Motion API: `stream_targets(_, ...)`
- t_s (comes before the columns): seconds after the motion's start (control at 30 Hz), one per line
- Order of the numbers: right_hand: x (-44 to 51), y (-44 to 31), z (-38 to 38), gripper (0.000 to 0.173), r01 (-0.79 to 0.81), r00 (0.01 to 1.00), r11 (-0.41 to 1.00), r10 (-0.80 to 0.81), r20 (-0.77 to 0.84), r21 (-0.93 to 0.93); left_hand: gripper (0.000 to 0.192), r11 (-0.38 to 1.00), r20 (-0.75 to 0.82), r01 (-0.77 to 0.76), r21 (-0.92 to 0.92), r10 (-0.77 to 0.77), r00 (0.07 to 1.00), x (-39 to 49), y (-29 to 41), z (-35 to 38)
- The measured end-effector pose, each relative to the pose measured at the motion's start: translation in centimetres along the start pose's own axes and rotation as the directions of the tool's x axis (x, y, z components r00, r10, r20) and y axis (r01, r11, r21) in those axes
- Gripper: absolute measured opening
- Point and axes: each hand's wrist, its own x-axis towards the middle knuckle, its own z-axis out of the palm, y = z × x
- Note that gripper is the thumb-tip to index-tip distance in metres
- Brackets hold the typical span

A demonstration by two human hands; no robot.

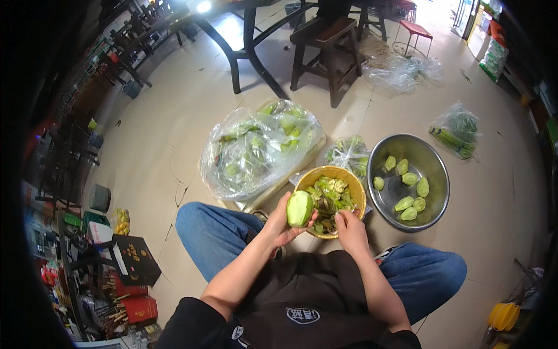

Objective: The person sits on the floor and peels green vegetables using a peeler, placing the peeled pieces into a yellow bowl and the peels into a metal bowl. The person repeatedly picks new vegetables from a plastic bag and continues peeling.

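My left hand [283, 220] holds a pale green, peeled-looking chayote [299, 209] at the left rim of a yellow bucket [363, 192]. The bucket holds green peelings and leafy scraps [331, 196]. Over the bucket's right side is my right hand [351, 229], its fingers pinched together; whether a small tool is between them cannot be made out. A wide steel basin [386, 148] to the right holds several pale green peeled chayotes [409, 179]. Up and left of the bucket lies a large clear plastic bag [261, 148] with green vegetables inside.
A knotted clear bag of greens [348, 152] sits between bucket and basin. Bagged green stalks [455, 133] lie farther right. A wooden stool [327, 39], table legs and loose plastic film [401, 72] are ahead. A black box [136, 259] stands at the left.
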Motion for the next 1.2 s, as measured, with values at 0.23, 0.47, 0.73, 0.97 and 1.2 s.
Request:
stream_targets(0.23, -2.8, -5.1, -0.2, 0.032, 0.522, 0.845, 0.816, -0.534, 0.024, -0.249, 0.066, 0.974, 0.128, 0.093, -0.209, -0.068, 0.989, 1.0, -0.5, -0.5)
stream_targets(0.47, -1.2, -3.6, -0.2, 0.034, 0.438, 0.896, 0.868, -0.443, 0.032, -0.236, 0.056, 0.972, 0.015, 0.064, -0.225, -0.062, 0.998, 1.5, -1.4, -0.3)
stream_targets(0.73, 1.2, 2.6, -1.4, 0.026, -0.172, 0.978, 0.967, 0.19, 0.083, -0.186, 0.06, 0.992, 0.059, 0.125, -0.028, -0.123, 0.991, 0.5, -1.6, 0.6)
stream_targets(0.97, -1.9, -3.1, -0.4, 0.027, 0.333, 0.94, 0.922, -0.342, -0.015, -0.196, 0.06, 0.987, -0.133, -0.025, 0.157, 0.046, 0.99, 1.0, -2.9, 0.1)
stream_targets(1.2, -0.4, 3.4, 0.0, 0.024, 0.005, 1.0, 0.98, -0.005, -0.002, -0.199, 0.065, 0.973, 0.001, -0.1, 0.208, 0.102, 0.995, 0.1, -2.0, 0.3)
